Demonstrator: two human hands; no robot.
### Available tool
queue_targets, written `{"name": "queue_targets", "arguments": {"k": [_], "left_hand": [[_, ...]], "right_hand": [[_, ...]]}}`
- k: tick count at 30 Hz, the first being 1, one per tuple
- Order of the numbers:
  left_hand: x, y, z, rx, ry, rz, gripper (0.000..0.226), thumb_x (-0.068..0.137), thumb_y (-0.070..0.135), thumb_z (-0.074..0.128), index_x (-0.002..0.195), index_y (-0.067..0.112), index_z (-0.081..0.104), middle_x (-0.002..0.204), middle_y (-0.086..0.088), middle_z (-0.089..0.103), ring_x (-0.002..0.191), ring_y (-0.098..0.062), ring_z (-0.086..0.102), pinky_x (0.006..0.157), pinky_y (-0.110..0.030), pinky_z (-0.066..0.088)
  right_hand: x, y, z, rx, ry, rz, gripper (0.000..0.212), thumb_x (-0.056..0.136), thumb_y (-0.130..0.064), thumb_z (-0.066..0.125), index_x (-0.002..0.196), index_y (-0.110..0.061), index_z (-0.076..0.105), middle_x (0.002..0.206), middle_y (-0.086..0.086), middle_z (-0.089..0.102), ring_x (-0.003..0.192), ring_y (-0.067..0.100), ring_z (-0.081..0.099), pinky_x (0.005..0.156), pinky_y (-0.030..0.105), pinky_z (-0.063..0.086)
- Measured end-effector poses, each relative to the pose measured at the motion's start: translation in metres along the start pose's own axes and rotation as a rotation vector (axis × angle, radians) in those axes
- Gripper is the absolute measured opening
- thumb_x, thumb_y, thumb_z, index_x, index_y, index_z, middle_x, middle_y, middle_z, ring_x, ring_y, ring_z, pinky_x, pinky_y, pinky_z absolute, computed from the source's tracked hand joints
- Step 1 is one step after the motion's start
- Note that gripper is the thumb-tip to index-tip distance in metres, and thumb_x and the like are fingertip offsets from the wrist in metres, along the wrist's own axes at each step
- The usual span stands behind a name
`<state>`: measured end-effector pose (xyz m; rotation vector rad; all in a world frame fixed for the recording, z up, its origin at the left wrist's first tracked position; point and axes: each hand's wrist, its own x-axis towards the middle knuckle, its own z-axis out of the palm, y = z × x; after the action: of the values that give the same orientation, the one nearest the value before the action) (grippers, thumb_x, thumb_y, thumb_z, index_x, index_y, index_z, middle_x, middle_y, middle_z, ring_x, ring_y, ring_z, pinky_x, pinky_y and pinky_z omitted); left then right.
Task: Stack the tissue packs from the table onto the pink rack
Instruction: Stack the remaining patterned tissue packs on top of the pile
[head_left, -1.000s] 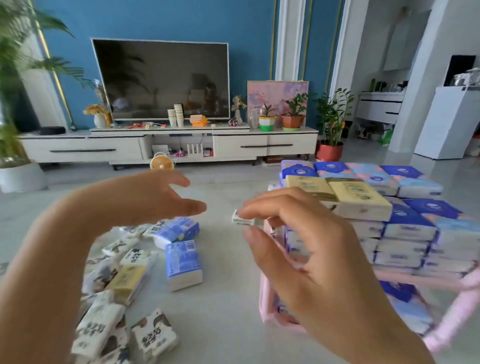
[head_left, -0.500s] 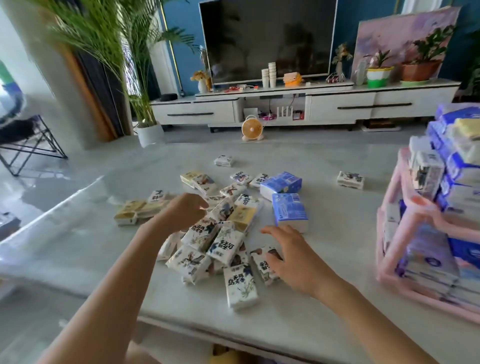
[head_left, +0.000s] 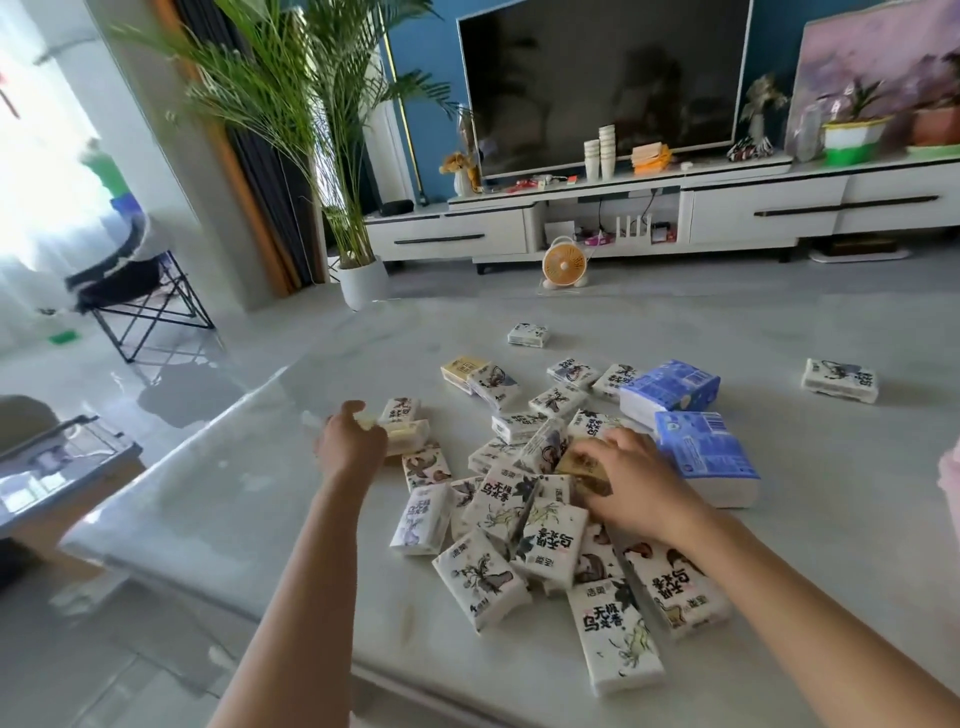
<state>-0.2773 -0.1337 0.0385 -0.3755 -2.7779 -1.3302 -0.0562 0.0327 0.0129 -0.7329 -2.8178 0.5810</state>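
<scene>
Nearest the front rim of the table (head_left: 234, 493), white tissue packs (head_left: 615, 634) lie overlapped in a loose pile. One lies close to the rim and may slide off if the pile is disturbed. Beyond it, the right hand (head_left: 631, 483) curls its fingers over a tan pack (head_left: 579, 465) wedged among neighbours, so lifting it may drag or tip adjacent packs. Farther left, the left hand (head_left: 350, 444) grips a pale yellow pack (head_left: 410, 434); how far its fingers wrap is hidden. Soft wrappers may slip from a shallow grip. The pink rack (head_left: 951, 483) shows only at the right margin, well apart, so the carry is long.
</scene>
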Motion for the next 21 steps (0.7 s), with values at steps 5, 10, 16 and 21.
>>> {"name": "queue_targets", "arguments": {"k": [5,10,16,21], "left_hand": [[0.003,0.004,0.031,0.264,-0.162,0.08,0.057,0.084,0.042,0.059,0.134,0.019,0.044,0.132,-0.015,0.047,0.125,-0.034,0.04,0.102,-0.044,0.038],[0.005,-0.007,0.056,0.389,-0.07,0.083,0.031,0.087,0.029,0.054,0.115,0.017,0.057,0.119,-0.018,0.055,0.113,-0.035,0.048,0.092,-0.046,0.044],[0.015,-0.01,0.048,0.302,-0.075,-0.092,0.043,0.066,0.039,0.062,0.087,0.002,0.062,0.096,-0.024,0.063,0.096,-0.039,0.056,0.085,-0.045,0.048],[-0.015,0.043,0.018,-0.006,-0.161,-0.127,0.056,0.058,0.049,0.077,0.081,0.001,0.059,0.104,-0.025,0.062,0.094,-0.038,0.056,0.09,-0.044,0.045]], "right_hand": [[-0.015,0.008,-0.018,-0.012,0.147,-0.06,0.056,0.076,-0.029,0.068,0.127,-0.029,0.045,0.124,-0.003,0.036,0.118,0.013,0.029,0.095,0.026,0.031],[-0.047,0.013,-0.04,0.019,0.31,-0.183,0.06,0.069,-0.036,0.077,0.123,-0.03,0.05,0.119,-0.009,0.04,0.105,-0.002,0.025,0.092,0.009,0.021],[-0.105,0.007,-0.083,0.275,0.345,-0.198,0.054,0.063,-0.051,0.075,0.108,-0.054,0.045,0.118,-0.035,0.037,0.117,-0.008,0.036,0.092,-0.002,0.022],[-0.161,0.008,-0.133,0.296,0.468,-0.242,0.056,0.063,-0.057,0.065,0.115,-0.048,0.047,0.126,-0.028,0.043,0.124,-0.004,0.039,0.097,0.003,0.027]]}}
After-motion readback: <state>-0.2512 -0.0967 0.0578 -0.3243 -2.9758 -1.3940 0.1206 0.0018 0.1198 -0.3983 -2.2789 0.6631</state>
